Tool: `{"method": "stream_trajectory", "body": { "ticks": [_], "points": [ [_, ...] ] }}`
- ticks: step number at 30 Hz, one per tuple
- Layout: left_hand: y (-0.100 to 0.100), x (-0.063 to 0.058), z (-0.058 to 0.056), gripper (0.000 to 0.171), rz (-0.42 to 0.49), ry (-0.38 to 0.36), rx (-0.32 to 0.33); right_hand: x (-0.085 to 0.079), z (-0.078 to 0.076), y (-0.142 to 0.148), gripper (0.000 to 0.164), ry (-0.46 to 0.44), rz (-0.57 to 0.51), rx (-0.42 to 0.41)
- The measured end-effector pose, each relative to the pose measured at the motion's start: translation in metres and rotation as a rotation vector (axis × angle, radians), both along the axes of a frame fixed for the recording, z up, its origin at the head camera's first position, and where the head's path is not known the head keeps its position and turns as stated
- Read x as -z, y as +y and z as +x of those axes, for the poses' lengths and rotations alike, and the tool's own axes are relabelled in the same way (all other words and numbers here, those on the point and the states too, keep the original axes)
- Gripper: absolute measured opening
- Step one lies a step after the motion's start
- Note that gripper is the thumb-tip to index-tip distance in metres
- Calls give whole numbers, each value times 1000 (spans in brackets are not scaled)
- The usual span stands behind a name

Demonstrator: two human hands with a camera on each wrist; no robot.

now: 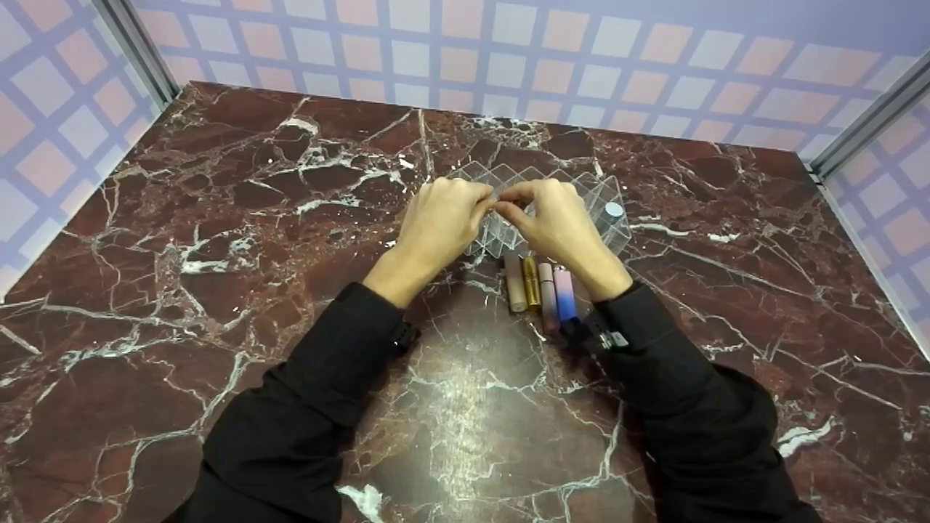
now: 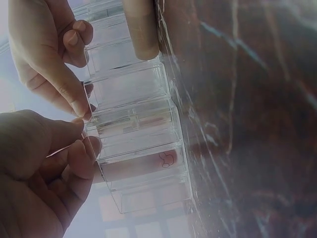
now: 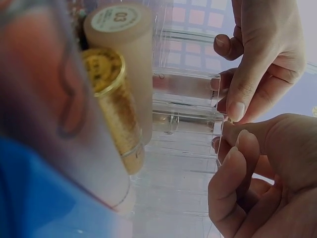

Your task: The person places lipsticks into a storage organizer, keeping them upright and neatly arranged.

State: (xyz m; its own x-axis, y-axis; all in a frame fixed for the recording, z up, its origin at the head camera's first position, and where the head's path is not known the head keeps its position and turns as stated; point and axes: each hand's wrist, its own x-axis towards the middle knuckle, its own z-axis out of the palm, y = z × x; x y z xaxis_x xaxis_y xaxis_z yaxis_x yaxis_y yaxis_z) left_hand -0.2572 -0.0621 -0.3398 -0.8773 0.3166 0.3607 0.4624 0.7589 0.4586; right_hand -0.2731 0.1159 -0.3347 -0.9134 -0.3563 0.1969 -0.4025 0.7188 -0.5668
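Note:
Both hands meet over a clear organizer with diamond-shaped compartments. My left hand comes in from the left, its thumb and forefinger tips drawn together at the rim. Facing it, my right hand has thumb and forefinger bent in a pinching shape. The fingertips of both hands nearly meet, and I cannot tell what, if anything, is between them. Just below them, a slim cosmetic tube stands inside a compartment. A pinkish tube with a line drawing on it occupies another compartment, near the left hand's fingers.
In front of the organizer lie a beige tube, a gold tube, a greyish-pink tube and a pink-and-blue tube, under the right forearm. A pale round cap shows at the organizer's right end. Tiled-pattern panels bound the marbled table.

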Motion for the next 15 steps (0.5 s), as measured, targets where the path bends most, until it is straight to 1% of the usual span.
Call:
{"method": "stream_trajectory", "body": {
  "ticks": [3,10,15],
  "points": [
    [0,0,0,19,5,-4,2,0,0,1,22,9,4,1],
    [0,0,0,19,-15,25,2,1,-2,2,19,60,22,1],
    [0,1,0,19,-24,25,8,1,-2,2,17,81,39,7]
  ]
}}
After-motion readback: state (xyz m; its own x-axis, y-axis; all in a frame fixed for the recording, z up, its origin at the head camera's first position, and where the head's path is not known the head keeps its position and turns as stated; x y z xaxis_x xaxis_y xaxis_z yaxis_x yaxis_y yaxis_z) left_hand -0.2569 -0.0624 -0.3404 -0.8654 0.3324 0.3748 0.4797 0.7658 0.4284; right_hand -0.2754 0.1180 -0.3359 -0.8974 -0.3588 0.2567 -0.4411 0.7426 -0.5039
